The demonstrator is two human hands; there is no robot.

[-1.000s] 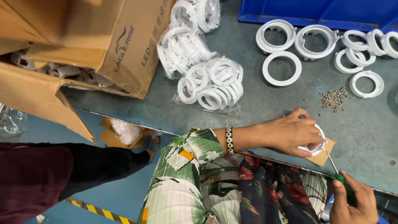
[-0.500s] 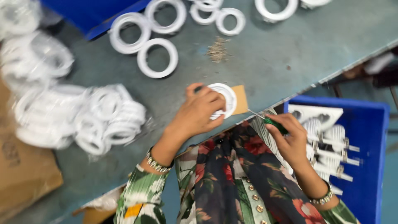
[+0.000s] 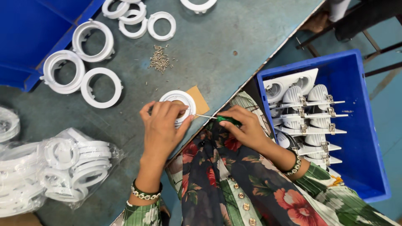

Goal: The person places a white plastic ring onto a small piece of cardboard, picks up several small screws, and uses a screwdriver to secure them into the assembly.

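While gripping: hands bent over ring

Screw pile behind ring, crate right.

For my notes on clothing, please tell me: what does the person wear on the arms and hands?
Both hands are bare, without gloves. The left hand has a beaded bracelet at the wrist; the right hand has a similar bracelet. Both sleeves are green and white with a leafy print.

Loose white plastic rings lie beside a small screw pile; bagged rings lie apart; a blue plastic crate holds white lamp housings.
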